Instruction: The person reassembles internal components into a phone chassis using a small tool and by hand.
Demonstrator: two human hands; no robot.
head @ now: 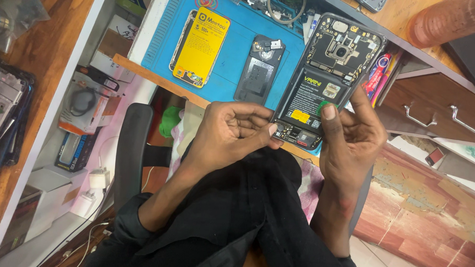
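Observation:
An opened smartphone with its back removed shows a black battery, circuit board and camera module. Both hands hold it over the edge of a blue work mat. My left hand curls against the phone's lower left corner, thumb touching the bottom board. My right hand grips the lower right side, its thumb pressing a green tab on the battery.
On the mat lie a yellow-labelled battery in a frame and a dark back cover. Boxes and a charger crowd the shelf at left. A drawer with metal handles is at right. Black trousers and a chair are below.

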